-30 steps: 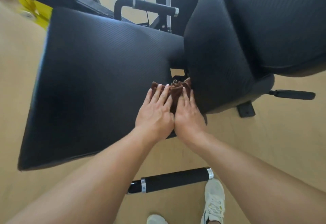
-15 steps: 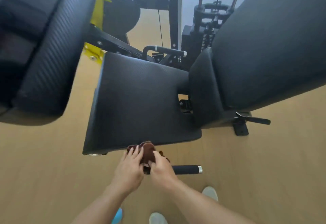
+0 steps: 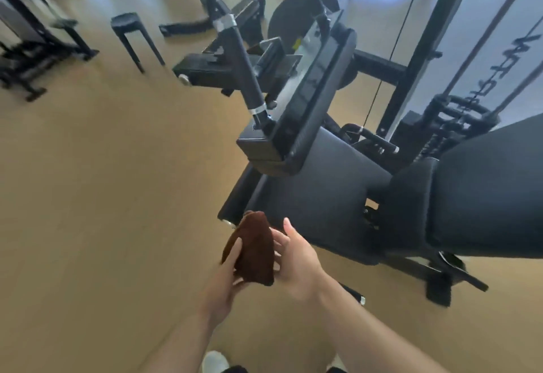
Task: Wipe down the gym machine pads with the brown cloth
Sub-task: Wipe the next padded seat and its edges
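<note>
Above the floor, off the black padded seat [image 3: 317,208], my left hand [image 3: 226,281] grips the bunched brown cloth [image 3: 254,250]; my right hand [image 3: 296,258], fingers apart, touches it, probably to refold.

Tan floor [image 3: 88,196], a black stool [image 3: 129,24], blurred, possibly more machines [image 3: 29,49], beyond.

A dark brown cloth [image 3: 255,252], plain and unpatterned. Right of the cloth, a black seat pad [image 3: 320,211] and a black back pad [image 3: 487,190], matte. Beneath the cloth, a plain tan floor [image 3: 102,196]. Above the seat pad, a black handle [image 3: 244,64] with silver bands.
</note>
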Demonstrator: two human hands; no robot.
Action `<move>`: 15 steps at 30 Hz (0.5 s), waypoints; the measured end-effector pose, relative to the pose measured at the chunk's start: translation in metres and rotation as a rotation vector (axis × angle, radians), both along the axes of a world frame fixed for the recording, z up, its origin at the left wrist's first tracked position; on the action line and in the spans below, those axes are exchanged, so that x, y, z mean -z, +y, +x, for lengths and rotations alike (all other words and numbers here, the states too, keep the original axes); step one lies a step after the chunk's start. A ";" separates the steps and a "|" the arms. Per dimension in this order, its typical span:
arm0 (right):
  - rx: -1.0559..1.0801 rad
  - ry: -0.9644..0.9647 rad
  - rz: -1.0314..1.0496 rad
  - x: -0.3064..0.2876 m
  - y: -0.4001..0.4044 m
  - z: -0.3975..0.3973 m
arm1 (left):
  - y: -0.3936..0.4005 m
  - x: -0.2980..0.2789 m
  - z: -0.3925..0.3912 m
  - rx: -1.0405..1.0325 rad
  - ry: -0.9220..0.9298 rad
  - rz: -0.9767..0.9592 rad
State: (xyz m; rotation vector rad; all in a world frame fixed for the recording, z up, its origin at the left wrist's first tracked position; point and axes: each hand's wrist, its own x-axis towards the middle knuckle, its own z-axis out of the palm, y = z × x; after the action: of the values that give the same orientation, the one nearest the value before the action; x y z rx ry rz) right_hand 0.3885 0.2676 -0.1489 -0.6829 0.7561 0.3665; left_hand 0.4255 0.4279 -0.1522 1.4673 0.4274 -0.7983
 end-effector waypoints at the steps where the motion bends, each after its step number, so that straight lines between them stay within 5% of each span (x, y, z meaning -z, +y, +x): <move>1: 0.022 0.019 -0.007 -0.001 0.006 0.004 | 0.004 -0.004 0.005 -0.014 -0.043 0.038; 9: -0.143 0.167 -0.056 0.024 0.125 0.051 | 0.090 -0.004 0.069 0.014 -0.140 0.230; 15: 0.107 0.294 -0.504 0.031 0.172 0.084 | 0.165 0.006 0.146 0.159 -0.087 0.141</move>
State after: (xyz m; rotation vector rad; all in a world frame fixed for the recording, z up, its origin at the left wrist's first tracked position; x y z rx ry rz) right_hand 0.4722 0.4397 -0.1803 -1.0691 1.1794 0.1767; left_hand 0.5711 0.5925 -0.1577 1.6767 0.3092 -0.8396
